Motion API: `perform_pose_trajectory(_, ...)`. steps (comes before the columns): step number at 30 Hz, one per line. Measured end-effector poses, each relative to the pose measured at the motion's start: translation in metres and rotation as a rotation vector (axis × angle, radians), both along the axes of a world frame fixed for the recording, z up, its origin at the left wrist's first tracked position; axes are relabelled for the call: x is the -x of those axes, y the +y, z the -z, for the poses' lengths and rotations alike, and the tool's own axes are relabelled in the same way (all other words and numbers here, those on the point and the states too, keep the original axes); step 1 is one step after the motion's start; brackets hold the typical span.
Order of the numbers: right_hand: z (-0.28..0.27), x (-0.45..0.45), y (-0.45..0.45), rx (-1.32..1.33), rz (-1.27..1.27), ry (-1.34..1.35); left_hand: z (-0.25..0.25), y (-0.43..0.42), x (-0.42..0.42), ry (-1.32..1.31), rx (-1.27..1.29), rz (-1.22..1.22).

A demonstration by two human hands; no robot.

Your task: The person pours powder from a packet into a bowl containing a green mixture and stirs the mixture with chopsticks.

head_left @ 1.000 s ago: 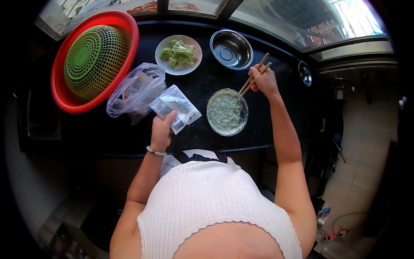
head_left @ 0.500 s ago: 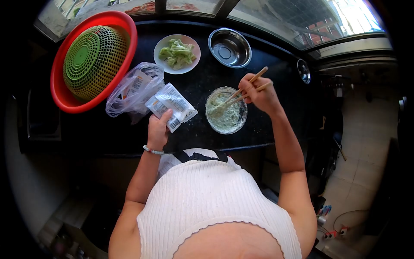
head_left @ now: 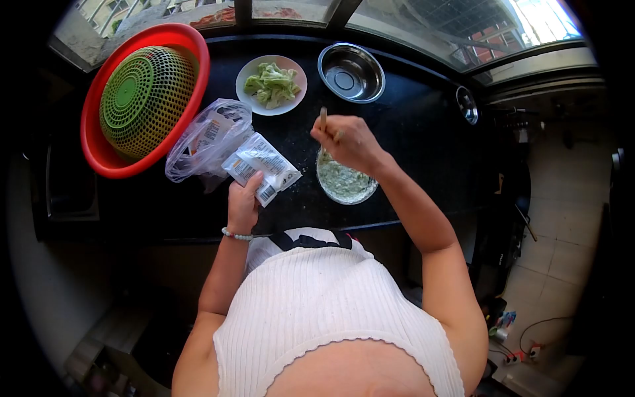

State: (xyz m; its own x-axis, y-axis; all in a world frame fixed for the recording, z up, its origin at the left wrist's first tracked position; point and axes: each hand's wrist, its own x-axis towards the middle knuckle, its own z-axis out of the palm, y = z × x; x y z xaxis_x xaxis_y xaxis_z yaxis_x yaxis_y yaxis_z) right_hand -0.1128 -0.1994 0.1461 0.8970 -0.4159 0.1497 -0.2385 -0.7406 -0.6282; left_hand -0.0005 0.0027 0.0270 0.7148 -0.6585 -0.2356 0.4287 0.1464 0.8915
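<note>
Pale green-white mixture [head_left: 347, 182] fills a round bowl [head_left: 348, 202] on the dark worktop [head_left: 423, 132], in front of the person's body, and this bowl serves as the landmark for the rest. Above its far edge, the right hand [head_left: 349, 140] has its grip curled around chopsticks [head_left: 323, 118], which stand steeply with their lower part at the bowl's far left side; the hand covers that part of the bowl, so the tips cannot be made out. To the left of the bowl and apart from it, the left hand [head_left: 245, 200] pinches a white printed packet [head_left: 264, 165], thumb on top; whether the packet is open cannot be told. Farther left of the bowl lies a thin plastic bag [head_left: 231, 112], then a red basin [head_left: 204, 79] with a green basket [head_left: 126, 96] inside. Beyond the bowl to the left is a plate [head_left: 294, 102] of leafy pieces [head_left: 271, 85]; straight beyond it, a steel bowl [head_left: 370, 66]. The step in hand looks like stirring. Neither hand steadies the bowl, so a further stroke would call for light pressure, the tips kept inside the rim, and the packet held clear.
</note>
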Motion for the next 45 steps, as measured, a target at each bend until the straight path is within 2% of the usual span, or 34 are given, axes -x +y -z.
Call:
perform_pose_trajectory(1, 0.003, 0.013, 0.008, 0.047, -0.123, 0.011, -0.005, -0.001, 0.002, 0.216, 0.047, -0.023)
perform_pose_trajectory(2, 0.001, 0.029, 0.017, 0.055, -0.190, -0.067, -0.006, -0.002, 0.002, 0.226, 0.047, -0.030)
perform_pose_trajectory(5, 0.002, 0.084, 0.007, -0.014, 0.000, -0.058, 0.001, -0.002, 0.001, 0.194, 0.040, 0.001)
perform_pose_trajectory(7, -0.008, 0.105, 0.005, -0.125, 0.291, -0.074, 0.004, -0.003, 0.001, 0.129, 0.044, 0.041)
perform_pose_trajectory(8, -0.008, 0.110, 0.012, -0.081, 0.358, -0.127, 0.004, -0.005, 0.003, 0.085, 0.050, 0.056)
perform_pose_trajectory(11, -0.003, 0.110, 0.048, -0.195, 0.297, -0.256, 0.006, -0.003, 0.000, -0.253, 0.006, 0.176)
perform_pose_trajectory(13, 0.005, 0.112, 0.068, -0.254, 0.232, -0.226, 0.003, -0.004, -0.002, -0.390, -0.036, 0.242)
perform_pose_trajectory(15, 0.017, 0.127, 0.072, -0.195, 0.284, -0.171, -0.001, -0.004, -0.004, -0.383, -0.071, 0.263)
perform_pose_trajectory(17, 0.019, 0.143, 0.067, -0.162, 0.492, -0.156, -0.002, -0.004, -0.004, -0.409, -0.075, 0.263)
perform_pose_trajectory(18, 0.015, 0.144, 0.069, -0.102, 0.497, -0.179, -0.002, -0.003, -0.002, -0.430, -0.064, 0.260)
perform_pose_trajectory(21, 0.012, 0.122, 0.094, 0.038, 0.296, -0.270, -0.004, -0.006, 0.003, -0.490, -0.031, 0.250)
perform_pose_trajectory(22, 0.018, 0.121, 0.101, 0.005, 0.255, -0.300, -0.005, -0.007, 0.004, -0.507, -0.025, 0.250)
perform_pose_trajectory(25, 0.030, 0.149, 0.100, -0.078, 0.342, -0.269, -0.006, -0.007, 0.007, -0.521, -0.059, 0.274)
perform_pose_trajectory(27, 0.028, 0.166, 0.087, -0.078, 0.526, -0.252, -0.004, -0.009, 0.008, -0.513, -0.081, 0.302)
perform_pose_trajectory(29, 0.018, 0.163, 0.080, 0.063, 0.499, -0.285, -0.004, -0.013, 0.010, -0.532, -0.057, 0.327)
perform_pose_trajectory(34, 0.023, 0.156, 0.105, -0.064, 0.331, -0.332, -0.010, -0.018, 0.010, -0.577, -0.019, 0.344)
perform_pose_trajectory(37, 0.034, 0.178, 0.103, -0.088, 0.399, -0.295, -0.007, -0.015, 0.008, -0.566, -0.022, 0.343)
perform_pose_trajectory(38, 0.033, 0.185, 0.098, -0.041, 0.448, -0.283, -0.007, -0.014, 0.007, -0.559, -0.012, 0.345)
perform_pose_trajectory(40, 0.027, 0.183, 0.091, 0.025, 0.457, -0.283, -0.011, -0.017, 0.007, -0.271, -0.029, 0.324)
perform_pose_trajectory(42, 0.020, 0.166, 0.095, 0.101, 0.393, -0.306, -0.014, -0.027, 0.005, 0.289, -0.087, 0.266)
perform_pose_trajectory(45, 0.026, 0.136, 0.103, 0.186, 0.271, -0.299, -0.017, -0.028, 0.003, 0.321, -0.037, 0.263)
